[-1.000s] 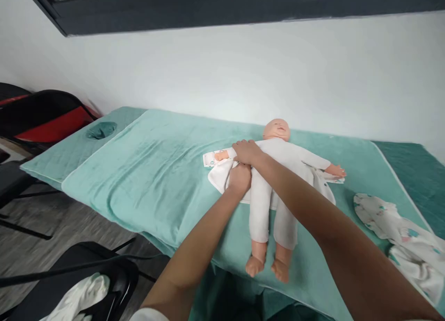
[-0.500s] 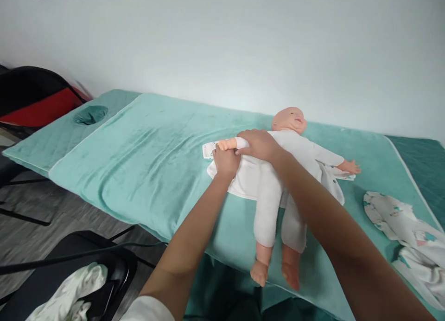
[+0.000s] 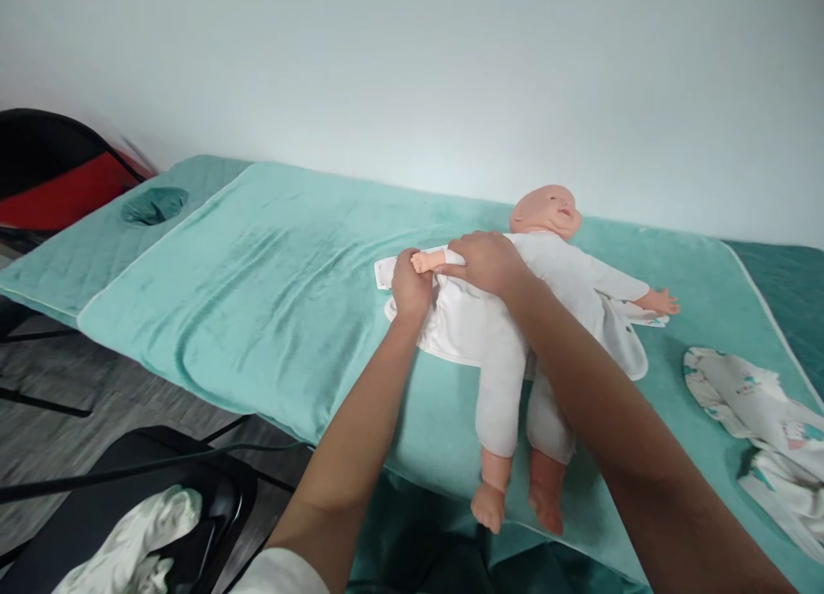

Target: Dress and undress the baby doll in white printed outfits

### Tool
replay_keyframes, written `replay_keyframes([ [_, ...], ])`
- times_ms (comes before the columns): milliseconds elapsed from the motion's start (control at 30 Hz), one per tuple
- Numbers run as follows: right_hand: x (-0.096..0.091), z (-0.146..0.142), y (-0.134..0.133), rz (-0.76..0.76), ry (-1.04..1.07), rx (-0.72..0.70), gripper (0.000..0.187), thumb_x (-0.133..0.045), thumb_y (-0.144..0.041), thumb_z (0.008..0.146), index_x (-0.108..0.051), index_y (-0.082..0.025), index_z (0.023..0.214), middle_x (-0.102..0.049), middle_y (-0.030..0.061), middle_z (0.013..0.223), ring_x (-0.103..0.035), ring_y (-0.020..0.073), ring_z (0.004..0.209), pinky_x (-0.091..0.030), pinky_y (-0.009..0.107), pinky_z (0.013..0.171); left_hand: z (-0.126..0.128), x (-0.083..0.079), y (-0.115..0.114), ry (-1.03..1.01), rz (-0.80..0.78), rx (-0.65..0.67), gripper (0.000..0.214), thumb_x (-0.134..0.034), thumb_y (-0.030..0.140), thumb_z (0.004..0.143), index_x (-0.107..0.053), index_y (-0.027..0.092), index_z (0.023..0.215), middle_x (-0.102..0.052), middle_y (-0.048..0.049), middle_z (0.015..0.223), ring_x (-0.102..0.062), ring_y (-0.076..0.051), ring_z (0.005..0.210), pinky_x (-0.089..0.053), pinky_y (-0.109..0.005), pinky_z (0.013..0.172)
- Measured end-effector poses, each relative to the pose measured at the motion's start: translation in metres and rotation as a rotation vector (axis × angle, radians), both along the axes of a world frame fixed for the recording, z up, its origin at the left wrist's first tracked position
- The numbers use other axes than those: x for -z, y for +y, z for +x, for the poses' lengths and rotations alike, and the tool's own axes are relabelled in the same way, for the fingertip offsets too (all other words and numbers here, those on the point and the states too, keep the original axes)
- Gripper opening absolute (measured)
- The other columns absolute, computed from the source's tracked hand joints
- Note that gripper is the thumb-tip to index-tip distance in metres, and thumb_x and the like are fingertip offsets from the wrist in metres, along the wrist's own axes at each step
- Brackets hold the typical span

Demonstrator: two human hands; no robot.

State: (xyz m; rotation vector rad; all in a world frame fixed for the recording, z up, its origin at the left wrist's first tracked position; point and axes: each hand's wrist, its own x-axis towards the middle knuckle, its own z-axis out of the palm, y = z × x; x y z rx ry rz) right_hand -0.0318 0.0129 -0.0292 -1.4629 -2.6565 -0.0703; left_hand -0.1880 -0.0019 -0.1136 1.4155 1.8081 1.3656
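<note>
A baby doll (image 3: 505, 345) with a white cloth body lies on its back, legs toward me, on top of a spread white baby shirt (image 3: 451, 330). My left hand (image 3: 412, 287) is closed around the shirt's sleeve, beside the doll's small hand; the cuff sticks out to the left, and some of my fingers are hidden. My right hand (image 3: 486, 263) is closed on the doll's forearm, its thumb along the near side. The doll's other arm stretches out to the right, over the shirt's other sleeve.
A green padded bed (image 3: 257, 276) with a face hole (image 3: 154, 206) stands against the white wall. Printed baby clothes (image 3: 766, 414) lie at its right. A black chair (image 3: 219, 500) at lower left holds a crumpled cloth (image 3: 138, 538); a dark cable (image 3: 154, 465) runs across it.
My left hand has moved up from just below the doll's hand and now wraps the sleeve beside it. My right hand stays on the doll's arm. The view has shifted slightly.
</note>
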Motion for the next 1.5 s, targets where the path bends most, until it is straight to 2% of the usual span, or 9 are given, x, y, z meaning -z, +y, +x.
replay_keyframes([
  [67, 0.002, 0.001, 0.000, 0.016, 0.008, 0.020, 0.058, -0.034, -0.067, 0.101, -0.069, -0.020, 0.104, -0.072, 0.0115, 0.097, -0.061, 0.0283, 0.093, -0.034, 0.037, 0.076, 0.003, 0.001, 0.001, 0.144, -0.038, 0.027, 0.017, -0.065, 0.028, 0.082, -0.061, 0.020, 0.097, -0.068, -0.0104, 0.102, -0.062, -0.027, 0.098, -0.044, -0.035, 0.083],
  [167, 0.002, 0.001, 0.000, 0.021, 0.013, 0.025, 0.060, -0.032, -0.067, 0.101, -0.069, -0.020, 0.105, -0.072, 0.0116, 0.098, -0.062, 0.0288, 0.095, -0.034, 0.038, 0.077, 0.003, 0.000, 0.000, 0.192, -0.093, 0.047, 0.011, -0.064, 0.030, 0.084, -0.060, 0.020, 0.081, -0.067, -0.0101, 0.087, -0.062, -0.027, 0.088, -0.043, -0.035, 0.078],
  [267, 0.000, 0.000, -0.002, 0.003, 0.005, 0.015, 0.060, -0.033, -0.069, 0.100, -0.069, -0.021, 0.102, -0.072, 0.0114, 0.096, -0.063, 0.0290, 0.094, -0.034, 0.038, 0.076, -0.002, -0.003, -0.004, -0.064, -0.018, 0.021, 0.009, -0.055, 0.022, 0.085, -0.059, 0.020, 0.076, -0.065, -0.0040, 0.079, -0.058, -0.019, 0.075, -0.042, -0.029, 0.072],
  [367, -0.004, -0.001, -0.003, -0.050, -0.005, 0.054, 0.058, -0.038, -0.070, 0.098, -0.069, -0.021, 0.097, -0.073, 0.0112, 0.096, -0.063, 0.0289, 0.091, -0.035, 0.038, 0.075, -0.007, -0.006, -0.007, -0.288, 0.092, -0.001, 0.007, -0.056, 0.021, 0.084, -0.062, 0.020, 0.081, -0.066, -0.0001, 0.082, -0.058, -0.014, 0.079, -0.044, -0.025, 0.076],
  [633, 0.000, -0.006, 0.001, -0.077, -0.092, 0.091, 0.049, -0.049, -0.064, 0.095, -0.073, -0.021, 0.100, -0.073, 0.0131, 0.093, -0.065, 0.0311, 0.092, -0.039, 0.040, 0.079, -0.008, -0.002, -0.006, -0.500, 0.140, -0.070, 0.005, -0.060, 0.023, 0.082, -0.058, 0.019, 0.080, -0.060, 0.0021, 0.081, -0.056, -0.012, 0.079, -0.046, -0.023, 0.077],
  [900, 0.009, -0.016, 0.003, -0.010, -0.132, 0.113, 0.048, -0.043, -0.055, 0.100, -0.072, -0.016, 0.102, -0.073, 0.0182, 0.100, -0.064, 0.0336, 0.097, -0.040, 0.045, 0.086, 0.001, -0.012, -0.016, -0.357, 0.143, 0.171, 0.008, -0.064, 0.027, 0.086, -0.062, 0.021, 0.082, -0.063, 0.0022, 0.081, -0.056, -0.013, 0.081, -0.043, -0.024, 0.078],
  [1067, 0.012, -0.024, 0.006, -0.016, -0.150, 0.128, 0.029, -0.044, -0.026, 0.097, -0.070, -0.016, 0.103, -0.074, 0.0178, 0.103, -0.065, 0.0331, 0.102, -0.040, 0.044, 0.086, 0.008, -0.015, -0.021, -0.301, 0.159, 0.343, 0.013, -0.063, 0.033, 0.088, -0.064, 0.021, 0.082, -0.063, 0.0015, 0.082, -0.056, -0.014, 0.082, -0.043, -0.024, 0.081],
  [1333, 0.010, -0.023, 0.003, 0.037, -0.070, 0.209, 0.034, -0.037, -0.011, 0.094, -0.064, -0.008, 0.114, -0.068, 0.0240, 0.115, -0.061, 0.0349, 0.110, -0.041, 0.043, 0.086, 0.013, -0.008, -0.019, -0.651, 0.112, 0.452, 0.026, -0.070, 0.042, 0.084, -0.072, 0.020, 0.098, -0.071, 0.0005, 0.090, -0.063, -0.014, 0.085, -0.047, -0.026, 0.083],
  [1500, 0.006, -0.005, -0.011, 0.078, 0.053, 0.185, 0.029, -0.046, -0.015, 0.092, -0.065, -0.010, 0.112, -0.069, 0.0181, 0.113, -0.061, 0.0334, 0.108, -0.043, 0.044, 0.092, 0.013, -0.005, -0.018, -0.594, 0.063, 0.512, 0.038, -0.072, 0.046, 0.083, -0.074, 0.020, 0.110, -0.075, -0.0049, 0.115, -0.067, -0.022, 0.108, -0.047, -0.032, 0.099],
])
